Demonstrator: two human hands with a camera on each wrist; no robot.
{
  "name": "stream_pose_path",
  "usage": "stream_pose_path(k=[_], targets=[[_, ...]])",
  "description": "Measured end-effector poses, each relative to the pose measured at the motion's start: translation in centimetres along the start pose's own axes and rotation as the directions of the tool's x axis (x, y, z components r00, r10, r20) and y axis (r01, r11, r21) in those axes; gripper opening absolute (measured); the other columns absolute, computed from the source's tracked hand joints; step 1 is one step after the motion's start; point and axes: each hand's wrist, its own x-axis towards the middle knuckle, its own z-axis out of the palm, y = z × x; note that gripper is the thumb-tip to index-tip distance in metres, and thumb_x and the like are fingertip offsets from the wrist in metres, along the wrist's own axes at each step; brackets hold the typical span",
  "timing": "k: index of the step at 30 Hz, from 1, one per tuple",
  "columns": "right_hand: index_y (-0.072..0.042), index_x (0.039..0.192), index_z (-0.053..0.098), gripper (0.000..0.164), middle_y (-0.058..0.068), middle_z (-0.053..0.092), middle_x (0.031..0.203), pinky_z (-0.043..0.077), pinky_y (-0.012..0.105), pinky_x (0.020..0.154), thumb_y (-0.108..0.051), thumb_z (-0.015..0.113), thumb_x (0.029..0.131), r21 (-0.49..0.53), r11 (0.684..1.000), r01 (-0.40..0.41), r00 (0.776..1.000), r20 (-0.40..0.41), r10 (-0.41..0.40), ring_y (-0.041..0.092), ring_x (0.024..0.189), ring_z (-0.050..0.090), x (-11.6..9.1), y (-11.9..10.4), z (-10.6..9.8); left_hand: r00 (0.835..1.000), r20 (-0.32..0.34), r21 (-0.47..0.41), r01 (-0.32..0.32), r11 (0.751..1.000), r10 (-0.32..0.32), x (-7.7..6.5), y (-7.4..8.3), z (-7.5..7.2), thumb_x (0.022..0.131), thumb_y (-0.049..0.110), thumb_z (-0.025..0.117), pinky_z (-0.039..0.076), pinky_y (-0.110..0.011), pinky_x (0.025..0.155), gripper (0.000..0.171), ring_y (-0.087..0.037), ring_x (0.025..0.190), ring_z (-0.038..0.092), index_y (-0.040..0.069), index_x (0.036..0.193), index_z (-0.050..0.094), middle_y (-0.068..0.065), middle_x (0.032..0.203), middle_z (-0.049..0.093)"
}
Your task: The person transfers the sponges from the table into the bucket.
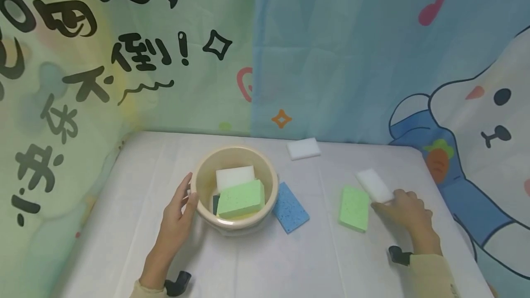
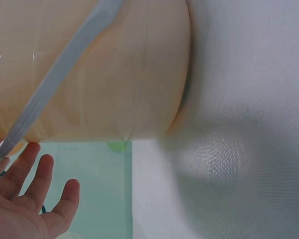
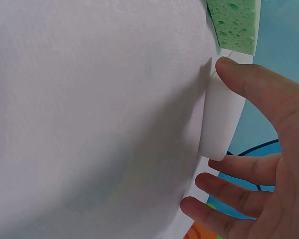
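Observation:
A cream bucket stands left of the table's middle, with a white sponge and a green sponge inside. My left hand touches the bucket's left side with loosely extended fingers. In the left wrist view, the fingertips lie by the bucket wall and its pale handle. My right hand pinches the near end of another white sponge between thumb and index finger. In the right wrist view, that sponge lies between them, the other fingers spread. A second green sponge lies just left.
A blue sponge lies against the bucket's right side. One more white sponge rests near the table's back edge. The white tablecloth meets a printed curtain behind. Part of a dark item shows inside the bucket.

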Motion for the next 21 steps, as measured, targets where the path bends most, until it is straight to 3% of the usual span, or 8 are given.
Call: stream_pose_path(k=[12,21], targets=[[0.021,0.13,0.038,0.09,0.041,0.047,0.111,0.039,0.073,0.078,-0.054,0.066,0.088,0.018,0.999,-0.034,0.999,-0.019,0.035,0.056,0.099,0.049,0.12,0.07,0.25,1.0,0.005,-0.001,-0.005,1.0,0.005,0.01,0.0,0.03,0.108,0.019,0.048,0.039,-0.055,0.11,0.052,-0.035,0.13,0.05,0.008,0.156,0.033,-0.016,0.147,0.049],[0.02,0.139,0.03,0.096,0.044,0.04,0.128,0.036,0.076,0.085,-0.058,0.061,0.092,0.094,0.996,0.006,0.998,-0.057,-0.001,0.059,0.113,0.043,-0.55,-0.12,-0.03,1.0,0.011,0.015,0.005,1.0,-0.005,0.0,0.05,0.03,0.108,0.021,0.048,0.039,-0.055,0.11,0.053,-0.037,0.131,0.05,0.008,0.156,0.032,-0.016,0.149,0.047]])
